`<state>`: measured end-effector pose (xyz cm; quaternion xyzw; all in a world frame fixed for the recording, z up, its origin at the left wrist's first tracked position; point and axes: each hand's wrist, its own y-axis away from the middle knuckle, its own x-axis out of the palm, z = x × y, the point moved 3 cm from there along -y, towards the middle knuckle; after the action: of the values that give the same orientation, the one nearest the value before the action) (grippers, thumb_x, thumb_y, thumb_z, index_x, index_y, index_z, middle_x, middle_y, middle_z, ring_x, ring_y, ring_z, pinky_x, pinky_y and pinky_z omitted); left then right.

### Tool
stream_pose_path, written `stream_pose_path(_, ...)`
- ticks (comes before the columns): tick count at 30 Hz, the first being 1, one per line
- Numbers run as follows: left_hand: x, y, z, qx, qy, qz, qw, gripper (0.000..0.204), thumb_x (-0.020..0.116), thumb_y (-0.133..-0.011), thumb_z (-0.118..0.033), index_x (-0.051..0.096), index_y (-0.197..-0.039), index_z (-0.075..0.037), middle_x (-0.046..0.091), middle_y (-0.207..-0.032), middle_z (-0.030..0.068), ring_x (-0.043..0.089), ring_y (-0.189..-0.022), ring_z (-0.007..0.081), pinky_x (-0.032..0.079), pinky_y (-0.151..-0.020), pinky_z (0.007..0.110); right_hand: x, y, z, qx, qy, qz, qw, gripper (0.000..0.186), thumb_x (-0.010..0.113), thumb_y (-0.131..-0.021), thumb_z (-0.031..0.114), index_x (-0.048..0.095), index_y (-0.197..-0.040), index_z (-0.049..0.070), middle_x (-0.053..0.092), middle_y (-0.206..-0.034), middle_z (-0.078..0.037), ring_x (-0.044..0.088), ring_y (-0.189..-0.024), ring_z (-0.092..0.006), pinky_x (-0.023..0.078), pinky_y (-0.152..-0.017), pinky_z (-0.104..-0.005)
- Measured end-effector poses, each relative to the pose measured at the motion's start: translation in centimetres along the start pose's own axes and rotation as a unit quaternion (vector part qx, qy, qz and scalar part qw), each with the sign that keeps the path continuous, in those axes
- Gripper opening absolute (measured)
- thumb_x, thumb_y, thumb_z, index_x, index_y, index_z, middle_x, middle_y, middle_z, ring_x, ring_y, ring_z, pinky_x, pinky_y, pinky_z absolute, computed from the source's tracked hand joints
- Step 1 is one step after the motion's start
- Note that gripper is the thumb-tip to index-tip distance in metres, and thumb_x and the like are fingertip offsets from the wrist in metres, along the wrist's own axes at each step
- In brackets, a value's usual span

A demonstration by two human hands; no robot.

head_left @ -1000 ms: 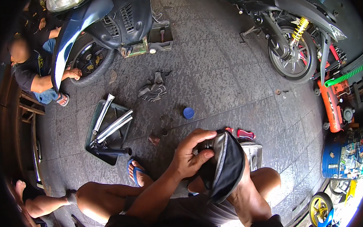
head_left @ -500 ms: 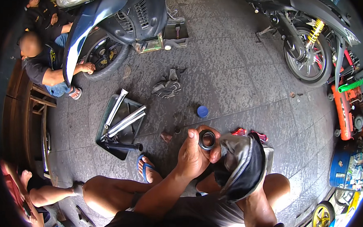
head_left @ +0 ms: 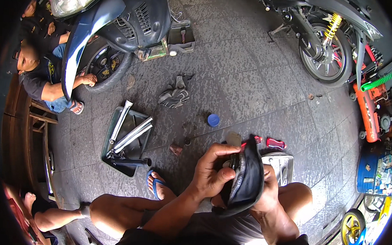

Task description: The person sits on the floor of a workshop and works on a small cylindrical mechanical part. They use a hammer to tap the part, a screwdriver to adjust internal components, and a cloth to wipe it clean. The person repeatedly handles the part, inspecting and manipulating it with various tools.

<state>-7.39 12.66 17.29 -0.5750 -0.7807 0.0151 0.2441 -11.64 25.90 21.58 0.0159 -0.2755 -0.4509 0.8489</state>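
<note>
My left hand (head_left: 212,172) is closed, fingers and thumb pinching a black ring (head_left: 234,162) that shows nearly edge-on, partly hidden by the fingers. Right against it is a black and grey cloth (head_left: 249,181), folded upright. My right hand (head_left: 269,188) grips this cloth from its right side, with the fingers mostly behind it. Both hands are above my lap, between my knees. Beyond the hands, red-handled tools (head_left: 276,143) lie by a silver metal case (head_left: 280,164).
A black tray (head_left: 123,169) with silver metal tubes (head_left: 133,134) and a black tube sits left. On the floor lie a blue cap (head_left: 213,120) and a grey rag (head_left: 175,95). Motorcycles stand far left and right; a person crouches by the left front wheel (head_left: 108,69).
My left hand has turned and brought the ring against the cloth; its opening no longer faces up. The cloth has swung upright, and my right hand now shows beside it. The view has shifted slightly.
</note>
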Motion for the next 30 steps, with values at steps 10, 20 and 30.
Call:
stream_pose_path(10, -0.1, -2.0, -1.0, 0.088, -0.17, 0.045, 0.981, 0.047, 0.065, -0.094, -0.027, 0.053, -0.128, 0.002, 0.06, -0.114, 0.0167, 0.059, -0.106, 0.0248, 0.046, -0.092, 0.034, -1.1, -1.8, -0.6, -0.055, -0.063, 0.012, 0.996, 0.013, 0.072, -0.083, 0.001, 0.068, -0.095, 0.0, 0.07, -0.087, -0.002, 0.063, -0.073, -0.007, 0.052, -0.067, -0.0222)
stream_pose_path(20, -0.2, -0.9, -1.8, -0.1, 0.026, 0.01, 0.995, 0.036, 0.068, -0.093, -0.013, 0.055, -0.123, 0.002, 0.064, -0.103, 0.0061, 0.058, -0.093, 0.0084, 0.048, -0.08, 0.024, -0.5, -1.4, -1.2, -0.082, 0.086, -0.014, 0.993, 0.011, 0.072, -0.087, 0.006, 0.069, -0.095, -0.001, 0.069, -0.093, -0.003, 0.063, -0.08, -0.009, 0.05, -0.072, -0.0238)
stream_pose_path(30, -0.7, -0.4, -0.5, -0.088, -0.089, -0.059, 0.99, 0.036, 0.061, -0.095, -0.028, 0.061, -0.114, 0.003, 0.063, -0.098, 0.0061, 0.058, -0.085, 0.0141, 0.047, -0.079, 0.027, -0.8, -3.0, -2.1, -0.111, 0.073, 0.026, 0.991, 0.016, 0.064, -0.091, 0.005, 0.066, -0.106, -0.002, 0.068, -0.09, -0.002, 0.06, -0.079, -0.0078, 0.051, -0.071, -0.0239)
